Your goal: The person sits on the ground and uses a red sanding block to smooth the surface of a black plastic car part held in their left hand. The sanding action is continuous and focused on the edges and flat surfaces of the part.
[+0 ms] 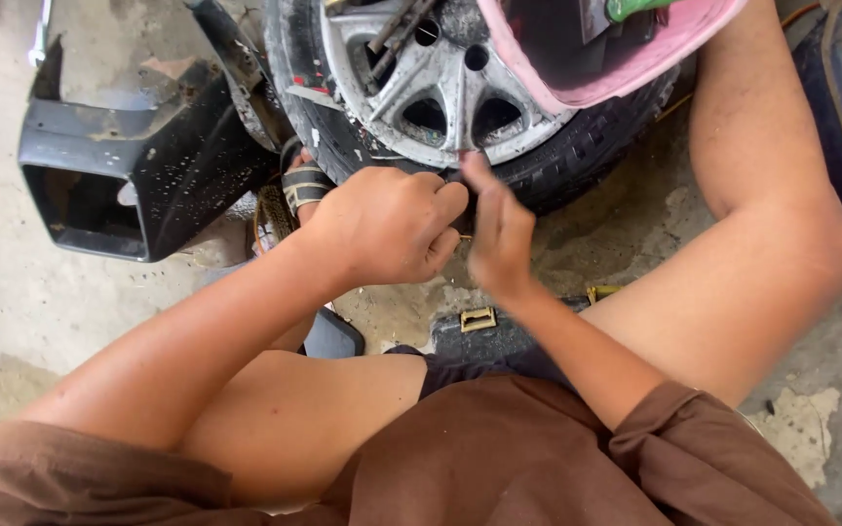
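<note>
Here, wheel: a car wheel (440,88) with a black tyre and a silver spoked rim lay flat on the concrete floor (12,292), and everything below is placed against it
Left hand: the left hand (387,226) was curled into a fist at the wheel's near edge, knuckles against the tyre sidewall (whatever it pinched was too small or too hidden to tell)
Right hand: the right hand (497,234) sat just right of the left one, also at the wheel's near edge, fingers together and pointing up at the tyre; blurred, so I cannot tell if it gripped anything
Pink tub: a pink plastic tub (626,54) rested on top of the wheel, over its right half
Black part: a black moulded plastic part (138,166) lay left of the wheel, touching it
Foot: a sandalled foot (299,185) showed just left of the wheel's near edge, beside the left wrist
</note>
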